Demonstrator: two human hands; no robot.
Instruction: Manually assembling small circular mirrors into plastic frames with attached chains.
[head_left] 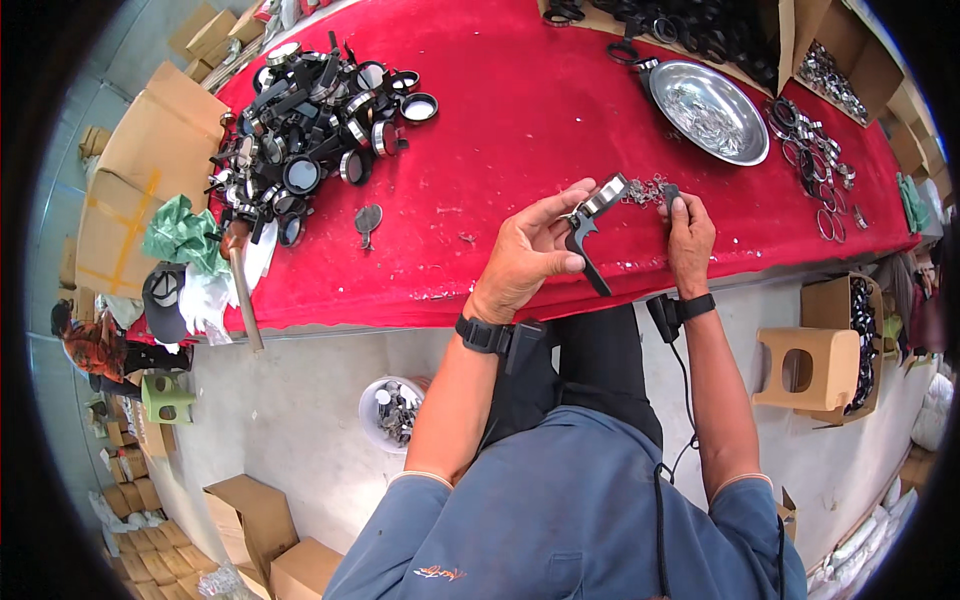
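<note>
My left hand point(527, 250) is closed on a round silver-rimmed piece with a curved black handle point(595, 262), held above the front edge of the red-covered table point(500, 130). The handle points down toward my lap. To its right, my right hand point(690, 240) pinches a small dark piece point(671, 193) between thumb and fingers; its kind is too small to make out. Between the hands, a little pile of small metal bits point(642, 190) lies on the red cloth. Farther right stands a shiny steel bowl point(745, 148) with many thin silvery pieces in it.
A heap of similar black-handled round pieces point(300, 130) covers the table's far left. One flat grey disc point(367, 225) lies alone nearby. Metal rings point(828, 165) are strewn right of the bowl. A hammer point(240, 285) overhangs the left front edge; a white bucket point(375, 435) stands on the floor.
</note>
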